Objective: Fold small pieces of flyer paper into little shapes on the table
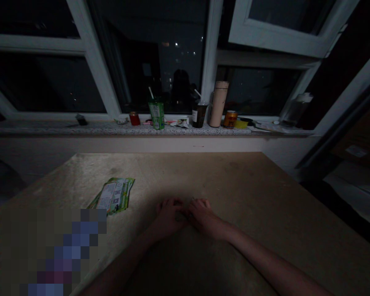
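Note:
My left hand (172, 217) and my right hand (204, 216) are close together over the middle of the wooden table (234, 181), almost touching. Fingers on both hands are curled inward. The dim light and the hands themselves hide what they hold, if anything. A tiny pale spot shows by the right fingertips, too small to name. Left of my left hand lies a green printed packet (119, 195) with a white label and square codes, apart from both hands.
Along the stone windowsill (179, 132) stand a green cup with a straw (156, 114), a dark drink cup (199, 115), a tall pinkish bottle (218, 105), an orange can (230, 119) and a red jar (135, 119). A pixelated patch covers the table's lower left.

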The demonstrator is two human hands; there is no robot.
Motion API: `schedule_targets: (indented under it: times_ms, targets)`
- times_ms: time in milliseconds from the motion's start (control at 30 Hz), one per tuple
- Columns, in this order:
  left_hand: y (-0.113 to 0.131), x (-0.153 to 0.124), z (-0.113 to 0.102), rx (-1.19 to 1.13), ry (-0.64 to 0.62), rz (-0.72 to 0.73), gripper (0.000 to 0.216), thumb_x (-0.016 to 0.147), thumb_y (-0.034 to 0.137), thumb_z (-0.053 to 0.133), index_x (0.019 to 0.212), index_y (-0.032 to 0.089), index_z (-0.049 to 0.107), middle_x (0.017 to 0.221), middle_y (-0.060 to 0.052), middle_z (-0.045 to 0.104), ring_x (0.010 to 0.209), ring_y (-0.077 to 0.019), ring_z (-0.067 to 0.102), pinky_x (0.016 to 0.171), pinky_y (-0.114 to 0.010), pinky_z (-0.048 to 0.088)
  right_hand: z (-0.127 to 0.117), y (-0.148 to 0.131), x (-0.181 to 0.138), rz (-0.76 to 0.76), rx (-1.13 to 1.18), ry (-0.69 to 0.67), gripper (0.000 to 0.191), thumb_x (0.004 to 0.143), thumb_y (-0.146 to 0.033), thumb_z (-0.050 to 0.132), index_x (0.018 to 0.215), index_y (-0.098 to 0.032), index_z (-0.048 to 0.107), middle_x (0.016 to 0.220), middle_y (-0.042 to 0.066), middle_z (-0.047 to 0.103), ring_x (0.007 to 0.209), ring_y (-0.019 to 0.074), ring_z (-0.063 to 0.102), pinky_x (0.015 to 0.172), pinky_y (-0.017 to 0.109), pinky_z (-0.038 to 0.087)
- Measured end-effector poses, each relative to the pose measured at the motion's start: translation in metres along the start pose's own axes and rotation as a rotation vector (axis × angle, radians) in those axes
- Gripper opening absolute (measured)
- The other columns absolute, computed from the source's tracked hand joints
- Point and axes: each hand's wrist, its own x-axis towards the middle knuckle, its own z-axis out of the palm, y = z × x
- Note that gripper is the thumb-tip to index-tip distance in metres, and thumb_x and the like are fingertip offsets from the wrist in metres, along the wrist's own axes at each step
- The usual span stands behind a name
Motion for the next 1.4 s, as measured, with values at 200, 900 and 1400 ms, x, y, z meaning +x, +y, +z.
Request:
schedule_targets:
  times_ms: [200, 900, 1400]
  targets:
    - [0.000, 0.001, 0.000, 0.014, -0.012, -0.043, 0.020, 0.071, 0.035, 0.071, 0.091, 0.034, 0.072, 0.118, -0.003, 0.054, 0.115, -0.0321, 0.045, 0.096, -0.050, 0.028, -0.019, 0.002, -0.014, -0.053, 0.149, 0.038, 0.019, 0.094, -0.017, 0.042, 0.104, -0.019, 0.058, 0.096, 0.006, 0.061, 0.093, 0.0186, 0.053, 0.083, 0.032, 0.040]
    - [0.001, -0.002, 0.001, 0.017, 0.020, -0.033, 0.012, 0.075, 0.035, 0.069, 0.087, 0.032, 0.071, 0.118, -0.002, 0.054, 0.114, -0.0286, 0.045, 0.098, -0.046, 0.025, -0.018, -0.003, -0.041, -0.131, -0.034, 0.044, 0.035, 0.095, -0.023, 0.043, 0.128, -0.031, 0.050, 0.127, 0.000, 0.058, 0.121, 0.0172, 0.048, 0.111, 0.048, 0.019]
    - [0.001, -0.003, -0.003, 0.016, -0.010, -0.015, 0.014, 0.076, 0.034, 0.069, 0.090, 0.033, 0.071, 0.120, -0.002, 0.053, 0.116, -0.0294, 0.045, 0.098, -0.047, 0.026, -0.014, -0.005, -0.041, -0.166, -0.085, 0.084, 0.031, 0.096, -0.022, 0.040, 0.122, -0.028, 0.056, 0.123, 0.001, 0.062, 0.129, 0.0203, 0.041, 0.114, 0.054, 0.008]
